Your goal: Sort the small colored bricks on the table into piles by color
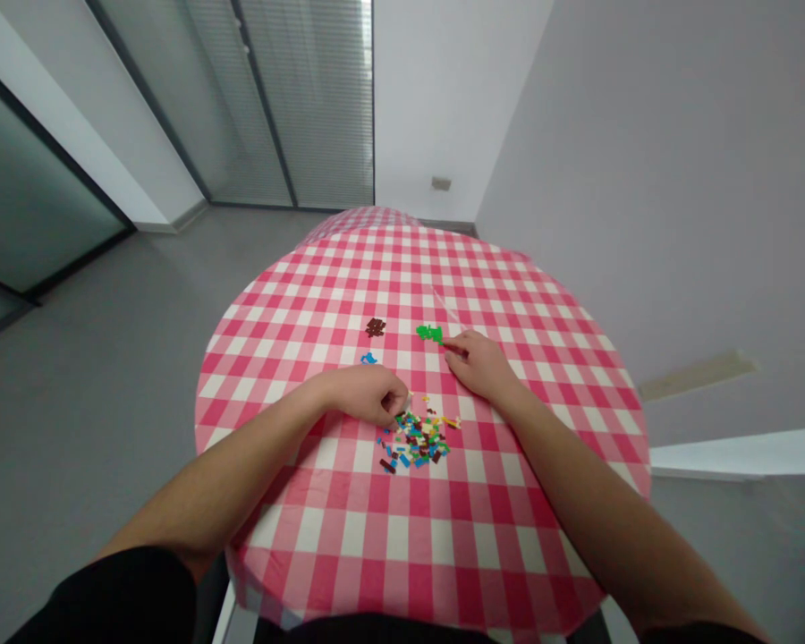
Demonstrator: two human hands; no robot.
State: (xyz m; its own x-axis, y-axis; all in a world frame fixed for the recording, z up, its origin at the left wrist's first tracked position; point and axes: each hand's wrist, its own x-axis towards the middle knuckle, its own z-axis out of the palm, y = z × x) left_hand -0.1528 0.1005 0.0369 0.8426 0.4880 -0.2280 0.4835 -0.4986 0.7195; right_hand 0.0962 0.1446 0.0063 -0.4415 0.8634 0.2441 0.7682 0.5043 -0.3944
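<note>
A mixed pile of small coloured bricks (pixel 421 438) lies on the checked tablecloth. My left hand (pixel 376 396) is at the pile's upper left edge, its fingers curled together; whatever they pinch is too small to make out. Beyond it sit a small blue group (pixel 368 358) and a dark brown group (pixel 375 327). My right hand (pixel 478 362) rests to the right, its index fingertip at the edge of a green group (pixel 430 333) and its fingers a little apart.
The round table (pixel 416 546) has a pink and white checked cloth. Glass partitions (pixel 309 98) stand behind at the left, and a grey wall (pixel 677 179) rises at the right.
</note>
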